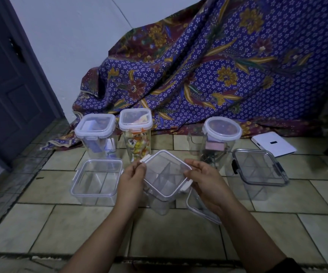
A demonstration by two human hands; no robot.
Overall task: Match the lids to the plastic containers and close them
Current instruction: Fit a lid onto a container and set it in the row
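**While both hands are closing a container, a skewed lid is the risk**

As the left hand (131, 180) and right hand (206, 182) are gripping opposite corners of the square container (165, 180) above the tiled floor (80, 223), uneven pressing could be leaving its lid (160, 154) unlatched. Six containers are showing: one held, five standing. One loose lid (196, 211) is lying beneath the right hand.

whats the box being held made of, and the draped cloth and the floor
Held container: clear, glossy hard plastic by the look; the dividers inside show through it. Draped cloth: woven fabric, probably cotton, matte; it falls in soft folds with a printed floral pattern. Floor: seemingly ceramic tile, slightly glossy, with dark grout lines.
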